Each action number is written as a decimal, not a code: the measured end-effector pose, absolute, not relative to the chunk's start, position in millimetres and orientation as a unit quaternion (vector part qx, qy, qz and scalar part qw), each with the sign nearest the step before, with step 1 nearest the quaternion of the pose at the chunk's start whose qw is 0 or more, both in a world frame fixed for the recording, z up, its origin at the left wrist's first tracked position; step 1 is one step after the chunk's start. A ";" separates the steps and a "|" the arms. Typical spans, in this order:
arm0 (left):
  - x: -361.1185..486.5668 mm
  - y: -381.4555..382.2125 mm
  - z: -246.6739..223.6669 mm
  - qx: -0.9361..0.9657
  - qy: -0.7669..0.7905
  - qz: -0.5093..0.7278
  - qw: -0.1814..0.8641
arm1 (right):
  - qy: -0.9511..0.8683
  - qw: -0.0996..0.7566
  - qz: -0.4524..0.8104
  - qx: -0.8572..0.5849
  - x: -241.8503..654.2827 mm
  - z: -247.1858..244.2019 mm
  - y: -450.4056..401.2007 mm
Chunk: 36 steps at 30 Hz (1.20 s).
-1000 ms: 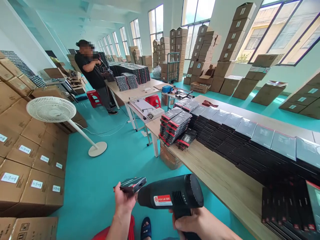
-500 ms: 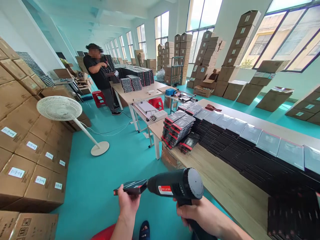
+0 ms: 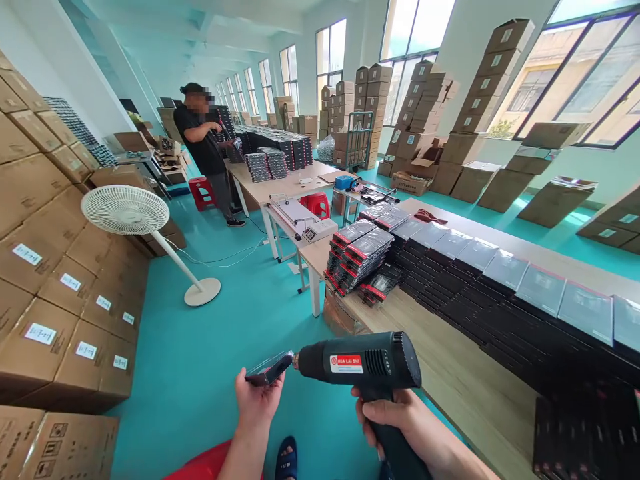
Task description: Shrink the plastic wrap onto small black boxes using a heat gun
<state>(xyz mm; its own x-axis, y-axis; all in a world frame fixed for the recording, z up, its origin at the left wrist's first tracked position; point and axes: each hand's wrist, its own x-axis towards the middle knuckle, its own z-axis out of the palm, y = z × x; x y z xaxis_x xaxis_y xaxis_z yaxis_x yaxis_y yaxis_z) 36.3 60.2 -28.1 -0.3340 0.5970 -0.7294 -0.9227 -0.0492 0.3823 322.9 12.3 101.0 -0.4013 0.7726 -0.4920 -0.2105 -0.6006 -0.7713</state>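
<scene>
My right hand point(image 3: 393, 420) is wrapped round the handle of a black heat gun point(image 3: 360, 360) with a red and white label. Its nozzle points left, close to the edge of a thin, flat black box point(image 3: 270, 373) with a shiny clear film on it. That box is tilted in my left hand point(image 3: 259, 397), the fingers and thumb gripping it from below. To the right, on the wooden table point(image 3: 425, 340), several film-wrapped boxes with red edges point(image 3: 357, 250) are piled. Beside them runs a long row of stacked black boxes point(image 3: 465, 287).
A white standing fan point(image 3: 125, 210) and stacked cartons point(image 3: 65, 300) are on the left. Farther off, a person in black point(image 3: 203, 147) stands at another table point(image 3: 260, 190). A white-topped machine point(image 3: 305, 223) stands between the tables. Carton towers point(image 3: 480, 100) line the windows.
The box in my left hand has turned and tilted, its right end now higher. The heat gun has shifted slightly right, showing more of its side label. My view has moved a little.
</scene>
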 end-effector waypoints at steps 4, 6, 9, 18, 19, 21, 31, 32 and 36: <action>37.6 59.6 -20.7 -0.155 0.422 0.697 0.559 | -0.308 0.332 0.770 -0.449 325.3 98.4 13.5; 37.3 59.5 -15.9 -0.113 0.430 0.688 0.573 | -0.314 0.339 0.768 -0.443 333.9 96.2 13.4; 36.8 60.5 -8.7 -0.087 0.469 0.674 0.564 | -0.310 0.343 0.765 -0.448 349.4 92.8 8.8; 38.3 65.7 1.5 -0.069 0.481 0.677 0.552 | -0.355 0.276 0.776 -0.442 366.2 89.0 -5.6; 38.2 66.3 0.8 -0.067 0.482 0.676 0.553 | -0.362 0.274 0.775 -0.441 366.2 90.2 -6.1; 38.0 67.6 -0.9 -0.062 0.484 0.671 0.559 | -0.368 0.269 0.774 -0.440 365.9 93.5 -7.2; 52.8 64.3 -4.8 -0.003 0.478 0.632 0.610 | -0.353 0.261 0.774 -0.457 347.2 104.9 -8.0; 55.2 63.2 -4.5 0.004 0.478 0.626 0.617 | -0.349 0.264 0.775 -0.456 344.2 106.2 -6.1; 62.4 57.5 -3.4 0.032 0.477 0.604 0.638 | -0.349 0.283 0.773 -0.448 332.4 113.4 7.8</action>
<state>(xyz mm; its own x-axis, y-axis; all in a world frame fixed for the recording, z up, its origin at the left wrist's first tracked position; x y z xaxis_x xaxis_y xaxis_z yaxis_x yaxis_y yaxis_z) 62.4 57.5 -3.4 -0.1840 0.8011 -0.5696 -0.7402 0.2684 0.6165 332.4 7.8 113.4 -0.4384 0.7500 -0.4952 -0.1242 -0.5963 -0.7931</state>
